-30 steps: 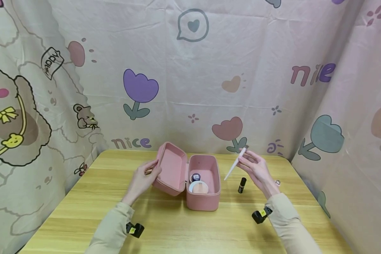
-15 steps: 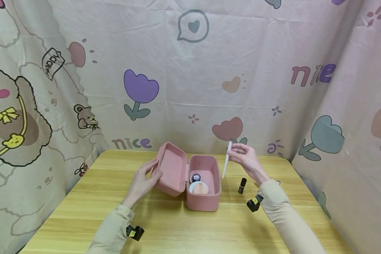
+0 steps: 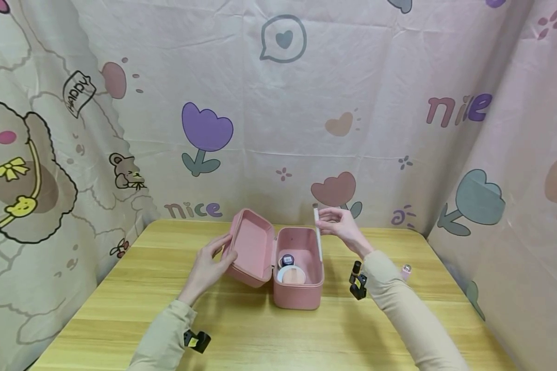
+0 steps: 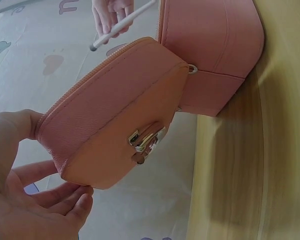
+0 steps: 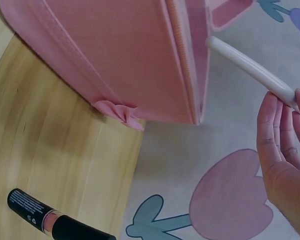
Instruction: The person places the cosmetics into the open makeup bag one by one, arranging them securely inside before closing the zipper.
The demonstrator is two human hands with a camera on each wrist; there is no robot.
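The pink case (image 3: 297,296) is open on the wooden table (image 3: 241,335), its lid (image 3: 252,245) swung out to the left. At the lid's outer end is the left hand (image 3: 209,265), partly spread, with the thumb by the zip edge and the fingers against the far corner, pinching the lid between them. The left wrist view shows a metal buckle (image 4: 149,142) on the lid's outer face.

The right hand (image 3: 345,226) is up beside the case's right rim, its thumb and fingertips closed on a thin white brush (image 3: 318,234). The brush is nearly upright, dark bristles at the top and the bare handle end pointing down at the case's right edge (whether that end touches the rim, I cannot tell).

Inside the case, toward its front, lies a round powder compact (image 3: 293,275), with a small dark-lidded jar (image 3: 287,259) just behind it. To the right of the case a black tube (image 3: 356,268) is on the table, partly covered by the right wrist's camera (image 3: 358,286); farther right is a small pink bottle (image 3: 406,272), partly behind the sleeve (image 3: 408,314). A pink bow (image 5: 117,111) sits on the case's side. Behind the case hangs a cloth (image 3: 260,103) printed with tulips and hearts.
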